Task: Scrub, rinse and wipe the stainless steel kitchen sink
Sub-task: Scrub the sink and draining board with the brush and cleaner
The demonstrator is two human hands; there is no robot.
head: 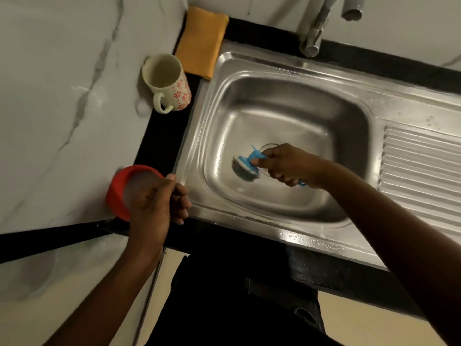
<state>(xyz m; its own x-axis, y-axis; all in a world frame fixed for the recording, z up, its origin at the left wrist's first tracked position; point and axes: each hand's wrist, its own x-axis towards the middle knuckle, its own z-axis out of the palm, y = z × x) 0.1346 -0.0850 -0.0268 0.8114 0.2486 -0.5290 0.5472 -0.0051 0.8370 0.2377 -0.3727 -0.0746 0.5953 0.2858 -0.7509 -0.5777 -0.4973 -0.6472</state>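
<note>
Steel sink (287, 101), one; one blue scrubber (245, 163) gripped by right hand (291, 166); left hand (159, 198) loosely curled.

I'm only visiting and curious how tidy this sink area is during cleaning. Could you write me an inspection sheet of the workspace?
Surface: black counter round a stainless sink; droplets on the sink's rim.
Job's things: blue-handled scrubber, head down on the basin floor beside the drain; folded orange cloth at the back corner.
Clutter: flowered mug upright on the counter; red bowl left of the sink, partly behind the left hand.
Hands: right hand grips the scrubber; left hand loosely curled, nothing seen in it.
Cables: nothing seen.
Surroundings: tap behind the sink, ribbed drainboard on the right, white marbled wall.
</note>
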